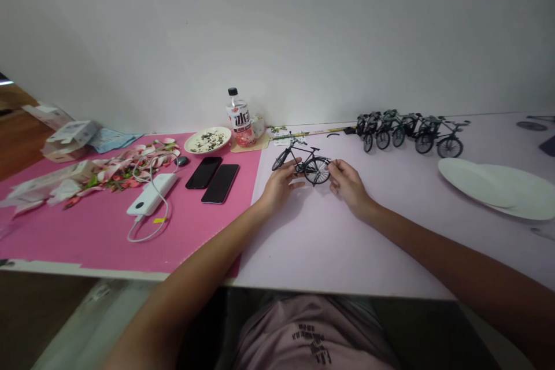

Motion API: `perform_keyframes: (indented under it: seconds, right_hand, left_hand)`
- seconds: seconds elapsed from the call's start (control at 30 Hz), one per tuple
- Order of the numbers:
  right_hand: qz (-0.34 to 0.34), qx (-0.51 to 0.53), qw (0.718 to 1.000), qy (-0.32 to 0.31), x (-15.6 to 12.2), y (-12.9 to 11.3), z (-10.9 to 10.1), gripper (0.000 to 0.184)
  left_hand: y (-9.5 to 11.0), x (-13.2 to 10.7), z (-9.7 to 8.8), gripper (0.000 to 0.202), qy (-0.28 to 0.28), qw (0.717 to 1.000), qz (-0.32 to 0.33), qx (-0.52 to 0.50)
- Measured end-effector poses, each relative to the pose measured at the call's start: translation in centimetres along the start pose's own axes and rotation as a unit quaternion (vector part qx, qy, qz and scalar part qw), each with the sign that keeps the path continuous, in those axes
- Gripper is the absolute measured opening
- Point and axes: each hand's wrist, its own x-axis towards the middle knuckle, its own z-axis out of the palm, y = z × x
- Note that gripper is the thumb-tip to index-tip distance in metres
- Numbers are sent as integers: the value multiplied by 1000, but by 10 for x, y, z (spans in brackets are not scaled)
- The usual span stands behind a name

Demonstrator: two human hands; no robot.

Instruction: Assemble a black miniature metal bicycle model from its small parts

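Observation:
Between my two hands a small black model bicycle [309,163] is held a little above the pale tabletop, front wheel to the left. My left hand [281,184] grips it from below near the pedals and frame, fingers partly hidden behind it. At the rear wheel, my right hand [348,185] pinches the wheel's edge or mudguard between thumb and fingers. Several similar model bicycles [396,130] stand in a row by the wall at the back right.
Two white plates [529,188] lie at the right. Left, on the pink mat [182,245], are two dark phones [220,184], a white power strip [152,193] with its cable, and petals [125,170]. Behind stand a drink bottle [240,118] and a speckled dish [193,143].

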Motion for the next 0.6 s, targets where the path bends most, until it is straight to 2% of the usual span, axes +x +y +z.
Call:
perform_keyframes:
  seconds: [0.3,0.6]
  right_hand:
    - [1,21,1000,-15,2,3,-2,50]
    - [7,46,999,-23,4,4,-3,52]
  left_hand:
    - [2,2,-3,36,11,1000,-12,-5]
    - [1,1,-2,48,17,1000,-1,8]
